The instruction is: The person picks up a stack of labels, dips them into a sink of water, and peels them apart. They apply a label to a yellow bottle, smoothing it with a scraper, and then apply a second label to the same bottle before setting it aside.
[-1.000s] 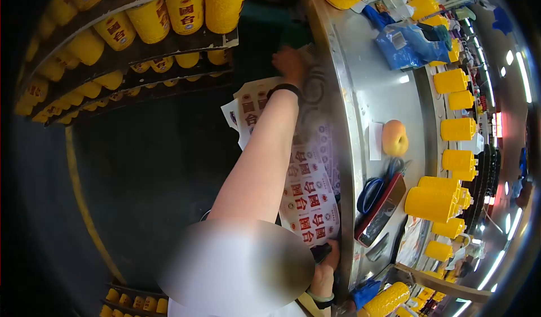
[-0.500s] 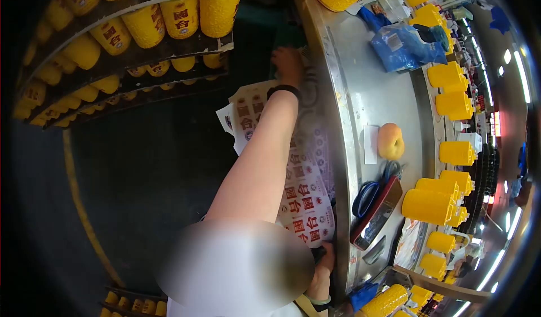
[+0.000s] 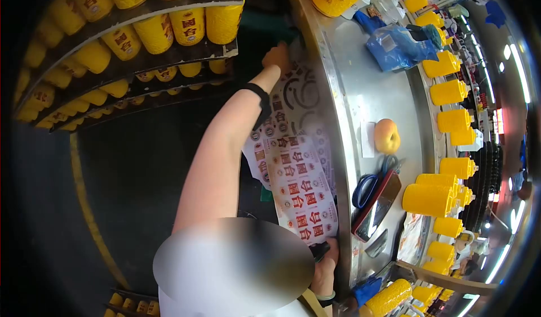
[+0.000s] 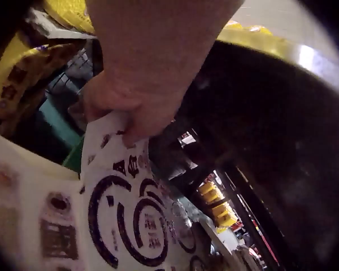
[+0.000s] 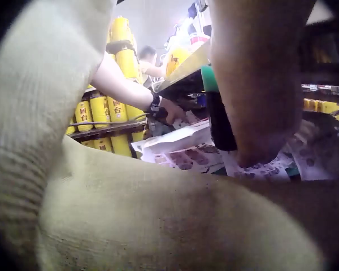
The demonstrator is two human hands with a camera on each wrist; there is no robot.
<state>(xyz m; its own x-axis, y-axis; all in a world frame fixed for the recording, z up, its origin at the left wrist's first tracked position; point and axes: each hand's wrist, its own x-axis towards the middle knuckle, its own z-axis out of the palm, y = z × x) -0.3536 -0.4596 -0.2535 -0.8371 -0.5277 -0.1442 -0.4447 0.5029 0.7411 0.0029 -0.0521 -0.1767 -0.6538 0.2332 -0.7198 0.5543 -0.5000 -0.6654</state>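
A long sheet of printed paper [image 3: 301,187] with rows of red characters hangs beside the steel bench's front edge. My left hand [image 3: 276,59], arm stretched far forward, pinches the sheet's far edge. In the left wrist view, the thumb and fingers of that hand [image 4: 133,107] grip the paper above large dark curved prints. My right hand [image 3: 326,263] is at the sheet's near end, curled round a black object [image 3: 321,253]. Close up, this object [image 5: 219,113] is a dark bar with a green end; I cannot tell its kind. A right-hand finger [image 5: 257,84] reaches down to the paper.
Racks of yellow jars [image 3: 189,25] stand at left. On the steel bench [image 3: 360,80] lie a blue packet [image 3: 394,49], a peach-like fruit [image 3: 387,136], a phone [image 3: 376,207] in a red case and blue-handled scissors [image 3: 389,162]. Yellow jars [image 3: 431,198] line its far side.
My left hand and forearm have shifted left, with the paper still held. The sheet's corner no longer sticks out left of the forearm, and more print shows. My right hand stays at the near end.
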